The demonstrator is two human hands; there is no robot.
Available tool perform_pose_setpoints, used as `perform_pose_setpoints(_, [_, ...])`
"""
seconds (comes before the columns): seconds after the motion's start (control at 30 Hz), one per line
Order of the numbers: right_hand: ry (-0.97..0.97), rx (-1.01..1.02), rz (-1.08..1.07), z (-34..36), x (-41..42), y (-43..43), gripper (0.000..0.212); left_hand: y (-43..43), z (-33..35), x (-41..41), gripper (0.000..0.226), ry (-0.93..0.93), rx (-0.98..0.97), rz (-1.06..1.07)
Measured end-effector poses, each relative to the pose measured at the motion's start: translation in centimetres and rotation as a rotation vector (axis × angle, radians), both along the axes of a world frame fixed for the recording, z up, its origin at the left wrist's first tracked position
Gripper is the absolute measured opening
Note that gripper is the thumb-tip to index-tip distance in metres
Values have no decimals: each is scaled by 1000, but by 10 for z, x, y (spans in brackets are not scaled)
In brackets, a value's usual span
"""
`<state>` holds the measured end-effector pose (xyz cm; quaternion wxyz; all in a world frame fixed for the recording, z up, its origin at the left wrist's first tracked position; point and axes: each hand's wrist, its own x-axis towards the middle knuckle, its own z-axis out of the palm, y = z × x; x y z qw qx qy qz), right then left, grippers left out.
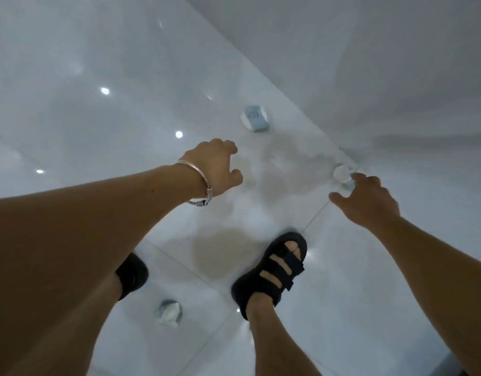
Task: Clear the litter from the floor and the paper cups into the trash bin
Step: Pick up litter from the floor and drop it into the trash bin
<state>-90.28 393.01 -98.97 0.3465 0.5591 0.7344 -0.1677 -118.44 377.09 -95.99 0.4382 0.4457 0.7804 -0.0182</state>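
Observation:
A white and blue paper cup [255,118] lies on its side on the glossy white floor, near the wall. A second paper cup [343,175] lies further right at the foot of the wall. My right hand [369,202] reaches down to it with spread fingers, and its fingertips are at the cup's edge; it holds nothing. My left hand [216,165], with a bangle on the wrist, hangs over the floor below the first cup, fingers loosely curled and empty. A crumpled piece of white litter [169,312] lies on the floor between my feet.
A white wall [369,63] runs diagonally along the right side. My feet in black sandals [272,270] stand on the tiled floor [98,131], which reflects ceiling lights. No trash bin is in view.

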Motion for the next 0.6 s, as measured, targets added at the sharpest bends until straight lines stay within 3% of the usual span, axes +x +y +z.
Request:
perform_pose_setpoints(0.17, [-17,64,-66,-104,42,25,84,-16,-105,24,59,-25,18,5])
perform_pose_setpoints(0.3, [70,185,-38,-140,55,36,64,-14,-138,39,58,-59,55,19])
perform_pose_setpoints(0.43, [157,178,6,-130,44,13,48,-11,-131,46,61,-102,42,24])
perform_pose_setpoints(0.6, [490,17,175,-68,-31,-71,47,-12,-81,51,61,-315,24,202])
